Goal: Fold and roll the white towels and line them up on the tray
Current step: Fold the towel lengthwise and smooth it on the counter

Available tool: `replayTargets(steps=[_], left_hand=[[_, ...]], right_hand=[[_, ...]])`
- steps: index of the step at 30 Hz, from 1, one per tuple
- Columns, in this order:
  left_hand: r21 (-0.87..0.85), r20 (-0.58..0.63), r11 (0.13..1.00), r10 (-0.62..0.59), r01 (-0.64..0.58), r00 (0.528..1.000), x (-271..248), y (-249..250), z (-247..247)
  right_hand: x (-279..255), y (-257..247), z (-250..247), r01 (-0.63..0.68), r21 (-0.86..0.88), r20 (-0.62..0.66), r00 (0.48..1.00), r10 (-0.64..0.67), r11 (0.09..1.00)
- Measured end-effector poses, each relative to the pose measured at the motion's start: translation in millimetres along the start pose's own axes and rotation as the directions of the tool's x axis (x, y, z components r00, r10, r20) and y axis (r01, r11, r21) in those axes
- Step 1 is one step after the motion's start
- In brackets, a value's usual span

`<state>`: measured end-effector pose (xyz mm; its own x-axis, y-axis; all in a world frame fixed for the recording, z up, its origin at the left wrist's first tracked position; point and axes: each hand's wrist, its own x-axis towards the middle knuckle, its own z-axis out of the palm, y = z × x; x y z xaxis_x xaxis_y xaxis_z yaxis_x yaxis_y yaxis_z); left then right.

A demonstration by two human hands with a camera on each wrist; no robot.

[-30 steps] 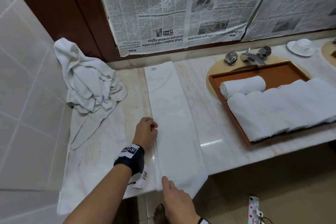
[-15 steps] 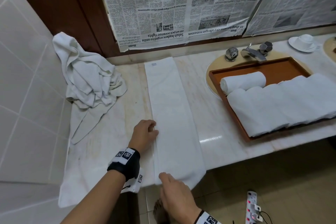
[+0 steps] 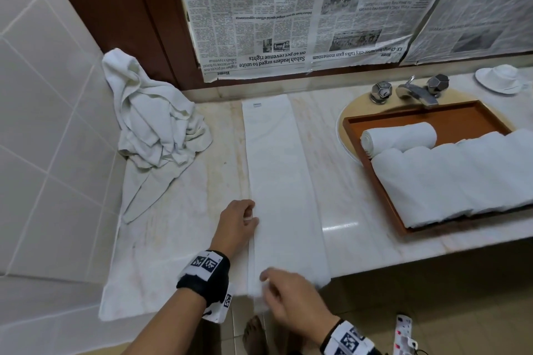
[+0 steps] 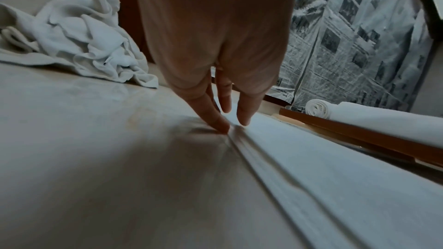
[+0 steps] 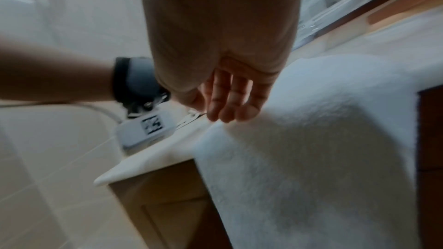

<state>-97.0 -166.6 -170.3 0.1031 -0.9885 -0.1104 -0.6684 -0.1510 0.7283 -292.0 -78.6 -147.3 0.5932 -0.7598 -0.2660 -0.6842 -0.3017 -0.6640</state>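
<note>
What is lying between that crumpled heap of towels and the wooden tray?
In the head view, the long folded towel lies on the marble counter between the crumpled towel pile and the tray.

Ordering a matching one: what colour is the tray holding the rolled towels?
The tray is reddish-brown, like wood; the head view shows it best.

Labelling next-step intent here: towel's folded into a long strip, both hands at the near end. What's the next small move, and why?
Probably start the roll: the right hand curls the near end of the folded towel, which hangs over the counter edge, up and away. The strip lies flat and narrow, and the left hand fingertips press its left edge to steady it. Rolled towels already line the tray.
</note>
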Motion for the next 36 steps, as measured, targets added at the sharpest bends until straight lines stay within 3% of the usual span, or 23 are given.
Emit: replayTargets(steps=[3,5,8,12,17,23,25,29,33,36], left_hand=[[0.137,0.01,0.987,0.085,-0.085,0.996,-1,4,8],[0.29,0.088,0.95,0.097,-0.119,0.991,0,10,18],[0.455,0.201,0.889,-0.053,-0.045,0.978,7,15,28],[0.547,0.192,0.837,-0.105,-0.017,0.976,16,6,32],[0.569,0.183,0.822,-0.158,0.026,0.97,29,8,26],[0.553,0.166,0.826,-0.236,0.107,0.957,60,17,28],[0.534,0.174,0.836,-0.254,0.126,0.951,70,19,25],[0.446,0.153,0.886,-0.219,0.13,0.964,57,27,25],[0.488,0.247,0.873,-0.133,-0.005,0.96,9,31,34],[0.528,0.271,0.849,-0.135,-0.03,0.953,-3,25,39]], right_hand=[[26,28,-21,-0.041,-0.133,-0.358,0.933,-0.01,0.99],[52,47,-32,-0.103,-0.215,-0.439,0.899,-0.002,0.971],[84,64,-44,-0.131,-0.323,-0.264,0.964,0.044,0.937],[102,82,-56,-0.129,-0.436,-0.145,0.987,0.072,0.891],[108,104,-73,-0.207,-0.408,-0.153,0.976,0.156,0.889],[128,108,-96,-0.35,-0.261,-0.285,0.918,0.275,0.9],[125,100,-103,-0.318,-0.266,-0.312,0.922,0.231,0.91],[103,86,-88,-0.148,-0.322,-0.238,0.969,0.071,0.935],[81,92,-64,-0.153,-0.393,-0.171,0.981,0.092,0.907],[76,97,-60,-0.191,-0.423,-0.117,0.981,0.155,0.886]])
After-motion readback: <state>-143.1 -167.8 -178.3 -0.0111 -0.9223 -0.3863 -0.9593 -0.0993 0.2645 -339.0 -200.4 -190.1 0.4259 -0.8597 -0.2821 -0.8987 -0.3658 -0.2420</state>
